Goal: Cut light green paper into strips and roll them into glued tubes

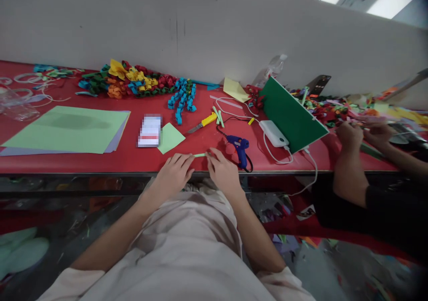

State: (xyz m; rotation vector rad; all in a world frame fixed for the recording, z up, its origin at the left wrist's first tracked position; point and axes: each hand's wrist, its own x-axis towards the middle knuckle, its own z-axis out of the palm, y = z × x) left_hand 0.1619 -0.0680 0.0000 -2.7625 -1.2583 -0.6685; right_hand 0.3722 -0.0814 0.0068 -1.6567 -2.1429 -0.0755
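At the front edge of the red table, my left hand (174, 172) and my right hand (222, 169) hold the two ends of a thin light green paper roll (199, 155). Its middle shows between my fingertips; the ends are hidden under them. Just beyond my left hand lies a square of light green paper (171, 138), partly next to a phone (149, 131) with a blurred screen. A yellow utility knife (204, 122) rests farther back, near a few similar green rolls (220, 116). To the right of my right hand is a blue glue gun (239, 147).
A green board (290, 113) leans upright behind a white power bank (274, 133) with cables. Large paper sheets (72, 129) lie left. Colourful curled paper pieces (133, 81) line the back wall. At right, another person's hands (350, 137) work among paper scraps.
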